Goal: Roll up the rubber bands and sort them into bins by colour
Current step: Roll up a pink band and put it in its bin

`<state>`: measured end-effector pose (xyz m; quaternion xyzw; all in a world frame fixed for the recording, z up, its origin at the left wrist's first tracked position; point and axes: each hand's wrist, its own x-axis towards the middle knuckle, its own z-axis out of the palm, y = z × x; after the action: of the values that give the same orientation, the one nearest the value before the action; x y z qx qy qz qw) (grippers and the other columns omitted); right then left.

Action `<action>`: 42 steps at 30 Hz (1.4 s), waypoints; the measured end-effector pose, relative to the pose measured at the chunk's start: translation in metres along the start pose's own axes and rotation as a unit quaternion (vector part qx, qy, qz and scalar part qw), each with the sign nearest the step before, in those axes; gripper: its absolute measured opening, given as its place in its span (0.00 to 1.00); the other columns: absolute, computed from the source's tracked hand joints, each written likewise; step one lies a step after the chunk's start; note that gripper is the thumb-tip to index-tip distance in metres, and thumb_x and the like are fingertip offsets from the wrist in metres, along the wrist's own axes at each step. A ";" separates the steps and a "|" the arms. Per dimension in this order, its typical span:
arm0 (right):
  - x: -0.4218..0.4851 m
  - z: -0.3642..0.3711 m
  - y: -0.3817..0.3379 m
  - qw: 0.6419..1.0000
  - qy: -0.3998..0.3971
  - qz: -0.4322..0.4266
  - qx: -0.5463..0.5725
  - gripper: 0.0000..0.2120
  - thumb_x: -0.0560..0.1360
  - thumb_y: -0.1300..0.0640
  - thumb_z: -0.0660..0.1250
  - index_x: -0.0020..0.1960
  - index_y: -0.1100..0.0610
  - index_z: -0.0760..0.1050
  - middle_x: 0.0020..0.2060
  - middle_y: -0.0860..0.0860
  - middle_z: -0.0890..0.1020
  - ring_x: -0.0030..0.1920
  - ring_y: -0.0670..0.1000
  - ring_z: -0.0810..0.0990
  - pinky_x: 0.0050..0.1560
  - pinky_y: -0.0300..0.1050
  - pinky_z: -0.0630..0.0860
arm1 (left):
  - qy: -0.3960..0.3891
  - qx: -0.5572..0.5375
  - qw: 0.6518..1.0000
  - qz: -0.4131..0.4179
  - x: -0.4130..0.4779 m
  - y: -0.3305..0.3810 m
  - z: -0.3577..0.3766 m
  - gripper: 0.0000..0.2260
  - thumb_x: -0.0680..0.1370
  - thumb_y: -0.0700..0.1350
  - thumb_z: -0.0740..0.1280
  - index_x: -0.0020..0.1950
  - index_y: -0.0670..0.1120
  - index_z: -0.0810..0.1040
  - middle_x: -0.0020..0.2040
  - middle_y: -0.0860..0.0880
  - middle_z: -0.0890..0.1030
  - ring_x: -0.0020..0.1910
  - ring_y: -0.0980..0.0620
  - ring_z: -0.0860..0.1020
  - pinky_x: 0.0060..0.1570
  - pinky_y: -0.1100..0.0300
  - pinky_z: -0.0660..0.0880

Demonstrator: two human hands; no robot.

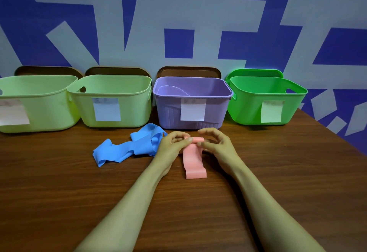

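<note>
A pink rubber band (193, 158) lies flat on the wooden table, its far end rolled into a small tube. My left hand (172, 146) pinches the left end of that roll and my right hand (216, 144) pinches the right end, fingers curled over it. A crumpled blue rubber band (129, 148) lies just left of my left hand. Along the wall stand two pale green bins (35, 91) (111, 91), a purple bin (192, 93) directly behind my hands and a bright green bin (266, 91), each with a paper label on its front.
Brown lids (188, 71) lean on the patterned blue wall behind the bins. The table's right edge (337, 132) runs diagonally past the bright green bin. Bare wood stretches to the left and right of my forearms.
</note>
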<state>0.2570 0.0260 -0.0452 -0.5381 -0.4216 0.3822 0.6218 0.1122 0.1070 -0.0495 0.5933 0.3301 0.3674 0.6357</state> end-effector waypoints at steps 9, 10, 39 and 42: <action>0.000 0.003 -0.002 1.000 -0.015 0.018 0.008 0.09 0.75 0.54 0.68 0.51 0.59 0.79 0.39 0.47 0.81 0.37 0.42 0.79 0.36 0.33 0.73 | -0.028 -0.055 0.998 -0.005 -0.005 0.008 -0.001 0.09 0.73 0.35 0.70 0.51 0.45 0.80 0.51 0.43 0.82 0.52 0.49 0.81 0.49 0.60 0.78; -0.001 0.002 -0.002 1.000 -0.014 0.013 0.005 0.07 0.76 0.55 0.68 0.49 0.58 0.80 0.37 0.46 0.81 0.37 0.41 0.78 0.36 0.33 0.73 | -0.030 -0.057 0.998 -0.004 -0.006 0.008 0.000 0.09 0.73 0.34 0.70 0.51 0.45 0.80 0.51 0.43 0.82 0.51 0.49 0.81 0.48 0.61 0.77; -0.065 0.056 -0.053 1.000 -0.030 0.001 -0.004 0.09 0.76 0.56 0.67 0.48 0.62 0.78 0.39 0.52 0.81 0.38 0.44 0.79 0.39 0.38 0.76 | 0.030 -0.096 0.995 0.003 -0.090 0.048 -0.023 0.08 0.72 0.38 0.72 0.49 0.44 0.79 0.48 0.44 0.82 0.46 0.49 0.81 0.45 0.58 0.78; -0.080 0.061 -0.050 0.999 -0.025 0.003 0.033 0.07 0.77 0.62 0.65 0.50 0.66 0.76 0.36 0.52 0.80 0.31 0.40 0.79 0.30 0.34 0.75 | 0.025 -0.088 0.996 -0.008 -0.098 0.039 -0.027 0.10 0.71 0.40 0.73 0.50 0.45 0.80 0.49 0.44 0.83 0.48 0.49 0.82 0.45 0.57 0.77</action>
<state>0.1727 -0.0337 -0.0011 -0.5093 -0.4224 0.4109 0.6272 0.0362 0.0381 -0.0144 0.5227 0.3168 0.4047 0.6802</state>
